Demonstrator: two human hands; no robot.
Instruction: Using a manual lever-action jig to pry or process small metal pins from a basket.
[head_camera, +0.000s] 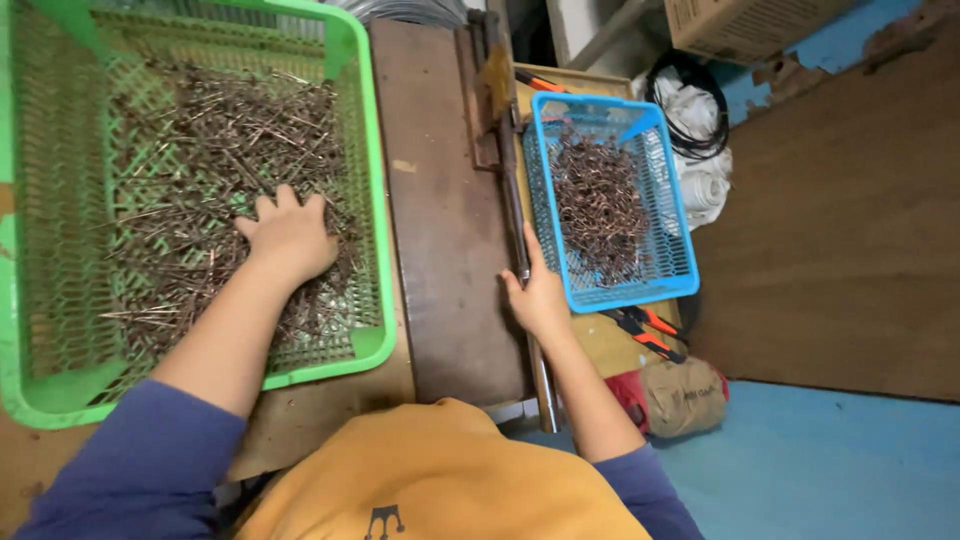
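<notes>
Down in the green basket (362, 150), my left hand (290, 238) presses fingers-down into the loose copper wire pieces (210, 140); whether its grip has closed on any I cannot tell. Sharp ends could prick. My right hand (538, 298) clasps the metal bar (518, 235) beside the blue basket (680, 275); it could pinch.

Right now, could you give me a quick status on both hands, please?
Left hand down in green basket of wire pieces. Right hand on metal bar beside blue basket.
</notes>
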